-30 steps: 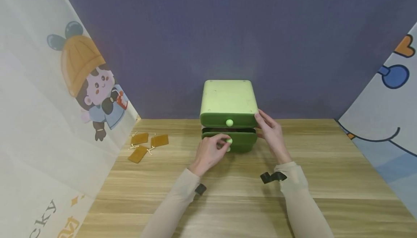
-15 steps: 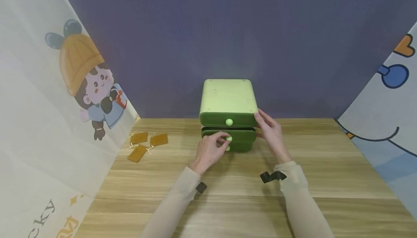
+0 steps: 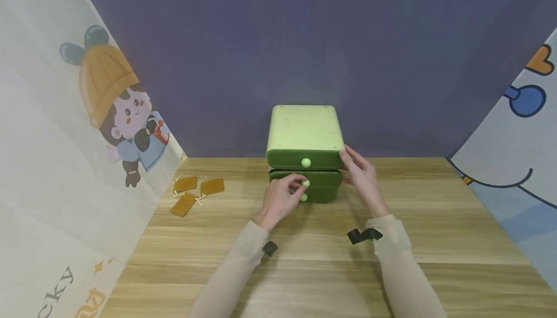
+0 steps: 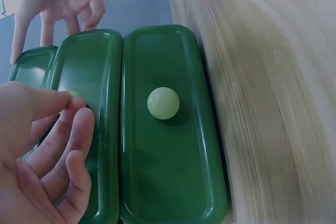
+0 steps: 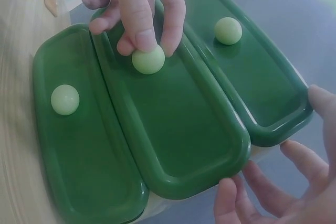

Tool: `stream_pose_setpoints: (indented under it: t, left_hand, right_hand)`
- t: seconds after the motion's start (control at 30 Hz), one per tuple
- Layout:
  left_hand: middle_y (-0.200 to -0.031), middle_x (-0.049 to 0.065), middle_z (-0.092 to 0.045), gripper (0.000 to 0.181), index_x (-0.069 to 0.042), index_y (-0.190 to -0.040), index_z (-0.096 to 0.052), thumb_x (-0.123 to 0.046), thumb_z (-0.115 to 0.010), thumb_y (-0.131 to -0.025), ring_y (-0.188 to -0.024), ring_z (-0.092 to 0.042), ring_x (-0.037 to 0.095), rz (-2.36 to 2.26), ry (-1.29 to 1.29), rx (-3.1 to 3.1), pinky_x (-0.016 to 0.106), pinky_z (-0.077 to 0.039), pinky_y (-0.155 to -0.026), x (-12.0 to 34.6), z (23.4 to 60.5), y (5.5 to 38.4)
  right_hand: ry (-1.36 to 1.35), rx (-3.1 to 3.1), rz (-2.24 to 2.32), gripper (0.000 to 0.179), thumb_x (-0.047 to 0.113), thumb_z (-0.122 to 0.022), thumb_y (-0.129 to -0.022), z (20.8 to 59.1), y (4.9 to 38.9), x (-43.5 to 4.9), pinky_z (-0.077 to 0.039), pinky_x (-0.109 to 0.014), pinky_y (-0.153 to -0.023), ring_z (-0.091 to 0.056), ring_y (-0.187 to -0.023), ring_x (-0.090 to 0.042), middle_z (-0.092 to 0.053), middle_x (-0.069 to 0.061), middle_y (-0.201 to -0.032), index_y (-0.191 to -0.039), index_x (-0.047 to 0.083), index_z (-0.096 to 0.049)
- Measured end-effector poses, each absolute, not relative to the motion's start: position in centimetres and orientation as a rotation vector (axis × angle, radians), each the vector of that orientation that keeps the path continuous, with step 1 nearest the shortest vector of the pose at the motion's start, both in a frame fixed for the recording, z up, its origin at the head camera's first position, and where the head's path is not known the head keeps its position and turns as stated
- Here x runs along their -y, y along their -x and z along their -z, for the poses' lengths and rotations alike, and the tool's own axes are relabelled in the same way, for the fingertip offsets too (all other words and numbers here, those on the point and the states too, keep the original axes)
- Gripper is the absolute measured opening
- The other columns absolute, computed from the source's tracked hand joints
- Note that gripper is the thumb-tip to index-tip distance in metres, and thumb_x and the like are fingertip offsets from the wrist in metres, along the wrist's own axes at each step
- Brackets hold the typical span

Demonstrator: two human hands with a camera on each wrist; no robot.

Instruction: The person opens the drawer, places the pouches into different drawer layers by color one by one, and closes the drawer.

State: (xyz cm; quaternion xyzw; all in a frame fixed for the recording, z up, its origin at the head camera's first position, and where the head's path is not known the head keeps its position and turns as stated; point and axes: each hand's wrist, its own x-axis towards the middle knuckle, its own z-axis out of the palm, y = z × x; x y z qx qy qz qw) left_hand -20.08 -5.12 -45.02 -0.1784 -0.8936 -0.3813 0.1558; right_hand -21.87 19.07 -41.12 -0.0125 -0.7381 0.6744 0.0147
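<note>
Pinching smooth round knob (image 5: 148, 60): left hand (image 3: 280, 199) | right hand (image 3: 363, 178): loose fingers touching cabinet (image 3: 306, 127) | glossy, rounded middle drawer (image 5: 184, 124): facing away from wall (image 3: 304, 42), long axis sideways

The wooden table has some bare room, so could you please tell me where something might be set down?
The wooden table is bare between the right hand and the right wall, and between the three brown tags and the left hand. It is crowded at the green drawer unit, which both hands touch.
</note>
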Motion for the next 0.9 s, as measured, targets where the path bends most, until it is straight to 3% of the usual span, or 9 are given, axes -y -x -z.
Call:
stream_pose_setpoints:
  t: [0.23, 0.53, 0.9]
  left_hand:
    - [-0.094, -0.003, -0.084, 0.018, -0.021, -0.116, -0.080, -0.028, -0.075, -0.099, -0.071, -0.077, 0.008, 1.095, 0.504, 2.549, 0.019, -0.050, -0.053, 5.2, 44.9, 20.4]
    - [-0.098, -0.002, -0.083, 0.014, -0.019, -0.110, -0.082, -0.023, -0.072, -0.101, -0.072, -0.074, 0.007, 1.088, 0.426, 2.534, 0.021, -0.057, -0.065, 5.6, 45.4, 21.2]
    - [-0.098, -0.004, -0.083, 0.015, -0.021, -0.111, -0.081, -0.026, -0.073, -0.099, -0.073, -0.072, 0.005, 1.054, 0.393, 2.658, 0.026, -0.057, -0.069, 6.4, 46.1, 20.7]
  right_hand:
    - [0.062, 2.254, -2.138, 0.073, 0.063, -0.063, -0.100, 41.2, 22.1, -18.9, -0.064, -0.027, -0.078, -0.060, -0.114, -0.007, -0.044, -0.005, -0.169, -0.164, 0.032, -0.042]
    - [0.060, 2.237, -2.164, 0.073, 0.061, -0.063, -0.101, 41.2, 22.1, -18.9, -0.064, -0.029, -0.087, -0.060, -0.113, -0.008, -0.044, -0.006, -0.169, -0.164, 0.031, -0.042]
    - [0.055, 2.189, -2.211, 0.072, 0.059, -0.064, -0.101, 41.3, 22.1, -18.7, -0.064, -0.028, -0.085, -0.058, -0.112, -0.009, -0.045, -0.006, -0.168, -0.164, 0.030, -0.043]
